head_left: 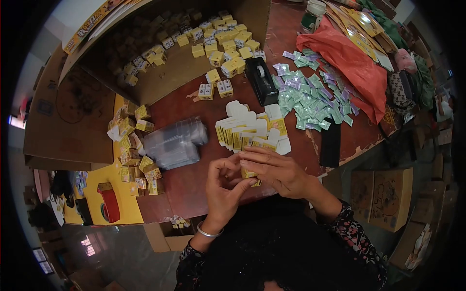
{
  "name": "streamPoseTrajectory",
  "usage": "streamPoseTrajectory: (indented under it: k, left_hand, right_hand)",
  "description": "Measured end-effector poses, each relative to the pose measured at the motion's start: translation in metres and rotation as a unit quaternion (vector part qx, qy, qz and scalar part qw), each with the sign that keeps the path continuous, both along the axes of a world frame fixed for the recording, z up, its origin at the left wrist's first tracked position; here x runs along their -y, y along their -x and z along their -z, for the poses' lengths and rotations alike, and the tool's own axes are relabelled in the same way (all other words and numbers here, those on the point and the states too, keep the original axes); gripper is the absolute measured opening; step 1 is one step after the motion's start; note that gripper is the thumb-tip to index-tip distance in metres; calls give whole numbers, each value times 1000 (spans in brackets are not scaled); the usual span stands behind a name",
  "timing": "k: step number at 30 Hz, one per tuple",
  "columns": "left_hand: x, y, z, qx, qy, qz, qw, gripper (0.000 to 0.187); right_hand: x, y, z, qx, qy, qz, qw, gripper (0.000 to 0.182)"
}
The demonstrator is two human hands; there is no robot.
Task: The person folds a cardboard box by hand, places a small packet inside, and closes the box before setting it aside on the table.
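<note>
Between my two hands is a small yellow box (251, 175), mostly covered by fingers. My left hand (224, 179) curls around its left side, thumb pressed along the lower edge. Across the top and right side lie the fingers of my right hand (276, 172), closed over the box. Just beyond my fingertips, flat white and yellow cartons (242, 127) lie in an overlapping pile. To their left is a stack of clear plastic bags (174, 143). Small green and purple sachets (310, 94) are heaped at the right, next to a black tape dispenser (262, 81).
A large cardboard box (165, 92) lies open at the back, with many yellow and white boxes (228, 46) in and before it. More yellow boxes (138, 150) sit at the left. A red plastic bag (344, 63) is at the right, and a tape roll (108, 202) stands front left.
</note>
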State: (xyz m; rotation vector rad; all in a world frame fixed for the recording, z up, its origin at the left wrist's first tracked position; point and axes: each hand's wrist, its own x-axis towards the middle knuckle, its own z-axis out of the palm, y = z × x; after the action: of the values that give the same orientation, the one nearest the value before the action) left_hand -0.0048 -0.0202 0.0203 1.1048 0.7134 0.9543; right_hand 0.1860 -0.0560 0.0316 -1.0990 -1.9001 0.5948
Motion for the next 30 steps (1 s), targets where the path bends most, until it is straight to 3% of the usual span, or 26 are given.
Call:
streamPoseTrajectory:
  k: [12, 14, 17, 19, 20, 23, 24, 25, 28, 30]
  left_hand:
    - [-15, 7, 1, -70, 25, 33, 997, 42]
    - [-20, 10, 2, -114, 2, 39, 993, 41]
    - [-34, 18, -5, -205, -102, -4, 973, 44]
    - [-63, 34, -13, -272, -214, -110, 932, 47]
    - [-85, 49, -9, -306, -280, -171, 894, 48]
    - [-142, 88, -8, -413, -322, -261, 811, 60]
    - [-155, 97, -6, -455, -332, -281, 777, 63]
    - [-163, 102, -7, -538, -406, -303, 673, 67]
    - [-148, 91, -12, -473, -410, -287, 725, 67]
    - [-116, 64, -3, -365, -279, -187, 868, 52]
  right_hand:
    - [-7, 2, 12, 219, -78, 40, 972, 55]
    - [-8, 3, 17, 232, -86, 47, 968, 56]
    - [-11, -2, 5, 117, -49, 95, 987, 52]
    - [-7, -21, 13, -48, 70, 214, 973, 47]
    - [-8, -37, 21, -62, 141, 280, 948, 47]
    - [-8, -63, 42, 103, 219, 294, 925, 49]
    - [-7, -60, 41, 108, 252, 281, 920, 55]
    - [-7, -56, 42, 129, 249, 284, 917, 56]
    - [-6, -47, 56, 170, 235, 287, 913, 58]
    - [-10, -42, 65, 175, 216, 279, 919, 56]
